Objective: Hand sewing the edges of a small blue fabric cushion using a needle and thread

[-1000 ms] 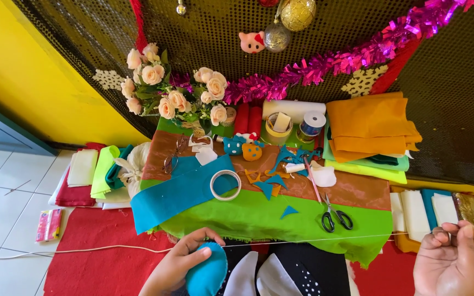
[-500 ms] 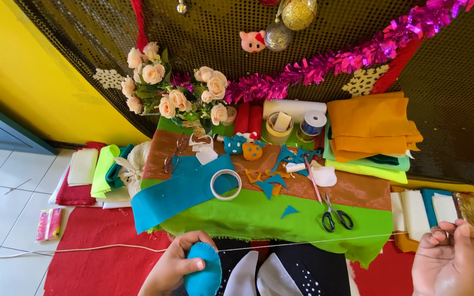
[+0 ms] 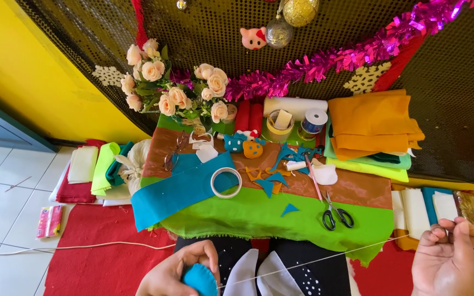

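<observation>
Felt-covered table (image 3: pixel 259 219) mid-frame | left hand (image 3: pixel 179 268) pinching blue felt piece (image 3: pixel 199 279) | right hand (image 3: pixel 450 257) fingers closed, drawing thread (image 3: pixel 325 257) taut | best pulled evenly, unsnagged.

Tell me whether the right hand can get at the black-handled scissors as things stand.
Probably yes: the scissors lie uncovered on the green felt, nothing between. But the right hand is pinching a taut thread.

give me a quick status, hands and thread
Left hand grips blue felt piece. Right hand pinches white thread, pulled taut. Scissors lie clear.
</observation>
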